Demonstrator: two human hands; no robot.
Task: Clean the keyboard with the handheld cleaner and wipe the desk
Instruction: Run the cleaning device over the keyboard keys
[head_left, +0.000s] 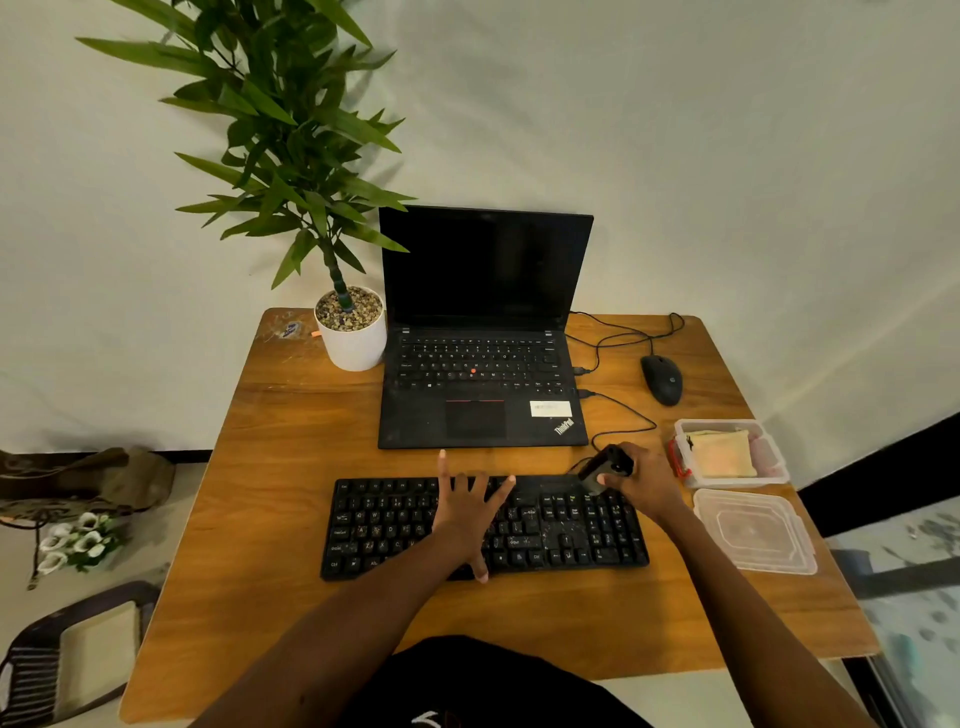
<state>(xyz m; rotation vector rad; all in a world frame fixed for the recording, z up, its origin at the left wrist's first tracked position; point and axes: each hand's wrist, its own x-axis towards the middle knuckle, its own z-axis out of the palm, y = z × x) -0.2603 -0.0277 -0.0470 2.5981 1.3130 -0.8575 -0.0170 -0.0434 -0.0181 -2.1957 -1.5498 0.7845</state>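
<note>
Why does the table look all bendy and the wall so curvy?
Head view: the wide-angle lens bends the desk edges outward and curves the wall; the left hand looks slightly motion-blurred over the keyboard, and the plant casts soft shadows on the wall.

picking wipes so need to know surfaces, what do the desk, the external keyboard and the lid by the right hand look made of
Desk: looks like wood or wood veneer with a warm, semi-gloss finish; grain streaks show.
Keyboard: apparently matte black plastic with pale specks, probably dust, on the keys.
Lid: seems clear, slightly frosted plastic; the desk shows through it.
</note>
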